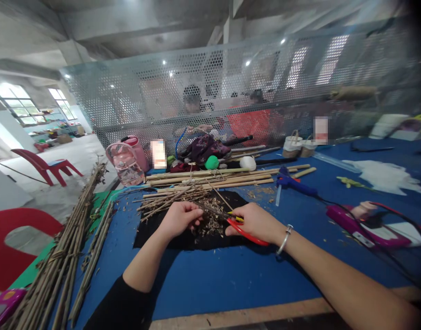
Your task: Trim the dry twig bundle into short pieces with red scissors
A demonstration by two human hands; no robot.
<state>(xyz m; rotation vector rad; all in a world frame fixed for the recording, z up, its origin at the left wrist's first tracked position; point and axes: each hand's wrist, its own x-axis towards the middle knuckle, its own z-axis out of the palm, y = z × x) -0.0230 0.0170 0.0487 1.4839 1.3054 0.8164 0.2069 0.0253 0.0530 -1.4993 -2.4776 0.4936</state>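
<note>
Scissors [235, 224]: held in the right hand [253, 222], the red handle gripped in the fingers and the loop seen to extend beneath the palm.
Blades [217, 211]: directed away from the right hand, leftward and slightly forward; the long axis is laid almost crosswise before the person, and the tips are brought up to the left hand's fingertips.
Left hand [183, 217]: narrow, with thumb and fingertips drawn together just beside the blade tips; whether a twig is pinched between them cannot be told.
Nearer hand: the left hand is placed nearest to the twig pile [171, 199], while the right is set across the litter from it.
Twig pile: spread just beyond the left hand and to its left, most of its stems laid roughly crosswise, with some slanted.
Clippings [213, 225]: scattered beneath and around the blades, between the two hands.
Black cloth [150, 236]: spread flat under the clippings and part of the pile, on the blue table [203, 284].
Pale poles [254, 177]: laid crosswise beyond the pile, farther from both hands.
Stick bundle [64, 247]: tied, and set well apart at the left, its long axis run from near to far.
Blue glue gun [296, 184]: laid beyond the right hand and to its right, apart from it.
Bracelet [285, 239]: worn on the right wrist.
</note>
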